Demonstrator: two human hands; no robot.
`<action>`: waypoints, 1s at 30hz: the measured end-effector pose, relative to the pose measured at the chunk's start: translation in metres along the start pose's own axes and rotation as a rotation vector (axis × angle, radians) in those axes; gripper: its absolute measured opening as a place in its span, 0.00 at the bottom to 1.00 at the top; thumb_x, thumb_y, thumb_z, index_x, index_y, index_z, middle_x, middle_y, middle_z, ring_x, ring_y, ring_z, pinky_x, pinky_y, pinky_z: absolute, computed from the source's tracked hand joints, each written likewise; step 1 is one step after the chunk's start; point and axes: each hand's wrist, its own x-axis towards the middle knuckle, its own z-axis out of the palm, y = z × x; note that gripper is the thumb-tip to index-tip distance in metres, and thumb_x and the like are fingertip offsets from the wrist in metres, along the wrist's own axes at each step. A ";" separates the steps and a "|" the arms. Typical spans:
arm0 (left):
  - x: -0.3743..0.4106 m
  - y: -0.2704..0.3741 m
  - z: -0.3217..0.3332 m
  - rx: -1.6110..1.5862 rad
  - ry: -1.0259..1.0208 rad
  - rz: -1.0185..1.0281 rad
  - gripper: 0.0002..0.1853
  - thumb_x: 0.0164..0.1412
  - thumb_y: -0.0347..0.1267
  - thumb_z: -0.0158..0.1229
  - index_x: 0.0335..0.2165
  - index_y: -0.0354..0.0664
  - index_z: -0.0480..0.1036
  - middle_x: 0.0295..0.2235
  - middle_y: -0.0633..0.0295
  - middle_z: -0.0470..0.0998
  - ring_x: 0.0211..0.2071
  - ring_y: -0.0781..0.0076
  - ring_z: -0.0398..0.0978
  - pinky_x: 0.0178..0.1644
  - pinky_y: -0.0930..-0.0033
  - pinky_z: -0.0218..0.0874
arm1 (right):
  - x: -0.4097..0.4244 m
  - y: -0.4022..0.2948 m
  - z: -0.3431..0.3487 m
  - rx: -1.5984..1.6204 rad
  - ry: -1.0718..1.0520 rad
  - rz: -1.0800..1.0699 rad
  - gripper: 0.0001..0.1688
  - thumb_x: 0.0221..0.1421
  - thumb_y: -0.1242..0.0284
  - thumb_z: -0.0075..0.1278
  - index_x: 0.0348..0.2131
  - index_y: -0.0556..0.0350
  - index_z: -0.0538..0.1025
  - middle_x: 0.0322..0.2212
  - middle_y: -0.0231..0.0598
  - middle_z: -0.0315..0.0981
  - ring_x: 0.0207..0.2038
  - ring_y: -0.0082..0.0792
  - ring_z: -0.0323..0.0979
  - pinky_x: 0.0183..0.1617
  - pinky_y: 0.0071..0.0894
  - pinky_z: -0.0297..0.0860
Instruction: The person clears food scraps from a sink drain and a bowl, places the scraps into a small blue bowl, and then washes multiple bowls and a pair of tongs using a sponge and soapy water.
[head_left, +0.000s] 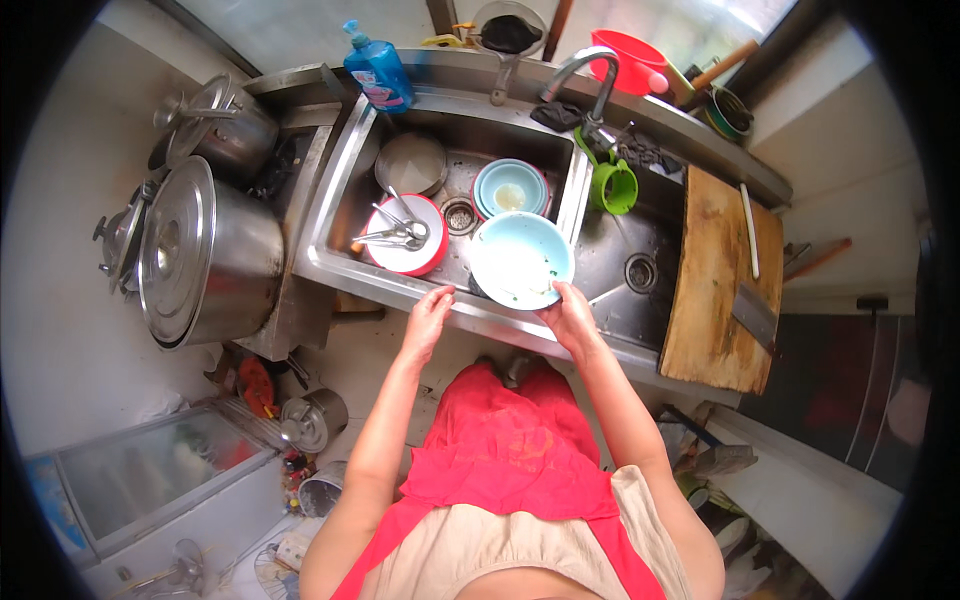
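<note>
My right hand (571, 319) grips the near right rim of a light blue bowl (517, 251), thumb inside. Bits of green food cling to the inside of this bowl, which is over the sink's front part. Holding nothing, my left hand (430, 319) hovers by the front edge of the left sink basin (341, 225), fingers loosely bent. Behind the held bowl, several nested blue bowls (514, 184) stand in that basin. To their left, metal spoons (405, 229) lie on a red-rimmed white plate (412, 259). A round metal pan (410, 161) sits further back.
A blue soap pump bottle (380, 79) stands behind the left basin, and a faucet (600, 67) rises behind the divider. A green cup (616, 187) is at the right basin (630, 232). The cutting board (712, 300) bears a cleaver (754, 319). Large steel pots (232, 255) stand left.
</note>
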 end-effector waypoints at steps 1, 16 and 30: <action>0.011 0.007 0.002 -0.001 -0.016 0.017 0.17 0.63 0.34 0.48 0.48 0.37 0.67 0.45 0.62 0.71 0.46 0.73 0.69 0.50 0.70 0.60 | 0.021 0.003 -0.001 -0.010 0.028 0.012 0.21 0.58 0.73 0.35 0.50 0.67 0.59 0.45 0.49 0.65 0.45 0.42 0.69 0.47 0.46 0.70; 0.150 -0.007 -0.129 0.489 0.294 0.078 0.19 0.59 0.34 0.54 0.46 0.34 0.68 0.37 0.60 0.72 0.37 0.75 0.67 0.43 0.74 0.59 | 0.242 0.041 0.018 -0.314 0.425 0.026 0.21 0.58 0.69 0.46 0.49 0.57 0.64 0.43 0.39 0.67 0.41 0.32 0.70 0.38 0.32 0.71; 0.299 0.005 -0.197 1.217 -0.092 0.117 0.23 0.52 0.33 0.57 0.45 0.32 0.66 0.44 0.44 0.70 0.45 0.45 0.69 0.50 0.55 0.60 | 0.257 0.163 0.104 -0.753 0.169 0.193 0.42 0.54 0.61 0.51 0.60 0.57 0.50 0.53 0.52 0.60 0.54 0.42 0.61 0.56 0.34 0.59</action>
